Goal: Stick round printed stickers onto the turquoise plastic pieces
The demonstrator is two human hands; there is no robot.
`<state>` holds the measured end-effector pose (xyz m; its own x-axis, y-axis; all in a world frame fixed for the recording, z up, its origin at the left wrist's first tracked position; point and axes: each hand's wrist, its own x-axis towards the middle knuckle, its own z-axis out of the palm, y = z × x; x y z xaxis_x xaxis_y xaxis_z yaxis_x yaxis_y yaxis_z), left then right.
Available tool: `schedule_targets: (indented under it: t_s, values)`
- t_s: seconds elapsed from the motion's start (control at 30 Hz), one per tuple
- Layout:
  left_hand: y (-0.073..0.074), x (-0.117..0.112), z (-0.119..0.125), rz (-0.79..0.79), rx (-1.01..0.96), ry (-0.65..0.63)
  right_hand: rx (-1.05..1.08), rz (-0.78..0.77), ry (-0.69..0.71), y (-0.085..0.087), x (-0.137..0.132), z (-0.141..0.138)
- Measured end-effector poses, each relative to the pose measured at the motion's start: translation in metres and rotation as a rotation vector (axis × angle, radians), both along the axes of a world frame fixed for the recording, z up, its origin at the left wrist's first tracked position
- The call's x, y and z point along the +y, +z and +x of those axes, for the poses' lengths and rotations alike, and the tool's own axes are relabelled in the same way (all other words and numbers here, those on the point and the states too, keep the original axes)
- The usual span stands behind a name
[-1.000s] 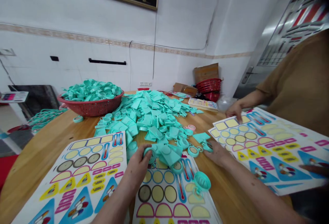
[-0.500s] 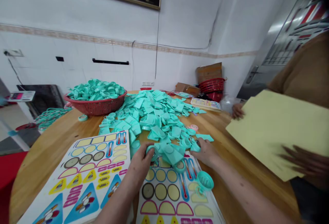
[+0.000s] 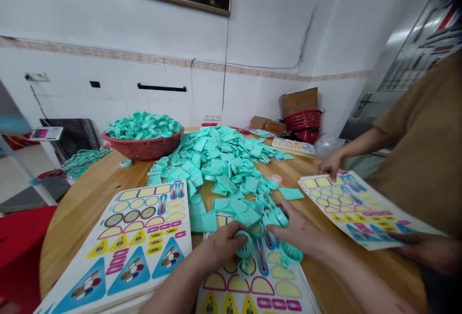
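My left hand point(image 3: 225, 246) is curled round a teal plastic ring piece point(image 3: 244, 245), fingers closed on it, so that grip is clamped. My right hand point(image 3: 294, 227) reaches in from the right with its fingers together on a second teal ring piece point(image 3: 280, 217), but I can't tell if it's clamped or only touching. Both hands are close together, just above a printed sticker sheet point(image 3: 252, 285) with yellow ovals, a thermometer graphic and pink-outlined half-moons. A teal grille-faced ring point(image 3: 290, 252) sits right below my right hand, at the sheet's edge. Flat teal plastic squares point(image 3: 204, 221) lie just ahead of my left hand, partly over the sheet, and run into a big loose heap of teal pieces point(image 3: 224, 160) further ahead on the round wooden table point(image 3: 79, 198). To the left of my left hand is another sticker sheet point(image 3: 140, 242), lying flat. Ahead and left, a red plastic basket point(image 3: 144, 149) is heaped with teal parts. Off to my right, a co-worker in a brown shirt point(image 3: 422, 136) has one hand point(image 3: 332, 164) on a third sticker sheet point(image 3: 361, 208) and the other hand point(image 3: 426, 249) at its near edge. Red baskets point(image 3: 302, 120) and a cardboard box point(image 3: 299, 102) sit beyond the table.
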<state>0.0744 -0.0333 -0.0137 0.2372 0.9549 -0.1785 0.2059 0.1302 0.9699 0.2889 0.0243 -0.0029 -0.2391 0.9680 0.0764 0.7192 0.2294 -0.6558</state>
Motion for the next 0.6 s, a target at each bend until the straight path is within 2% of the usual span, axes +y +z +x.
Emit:
schedule_targets:
  t_s: [0.17, 0.3, 0.5, 0.6]
  values:
    - [-0.016, 0.003, 0.01, -0.105, -0.234, 0.001, 0.018, -0.021, 0.111, -0.005, -0.02, -0.025]
    - [-0.024, 0.006, 0.011, -0.12, -0.362, 0.015, 0.019, -0.021, 0.1, -0.015, -0.018, -0.034]
    - [-0.026, 0.009, 0.01, -0.13, -0.407, 0.057, 0.043, -0.006, 0.099, -0.024, -0.021, -0.034]
    - [-0.026, 0.01, 0.007, -0.126, -0.397, 0.059, 0.069, -0.084, 0.138, -0.021, -0.031, -0.037]
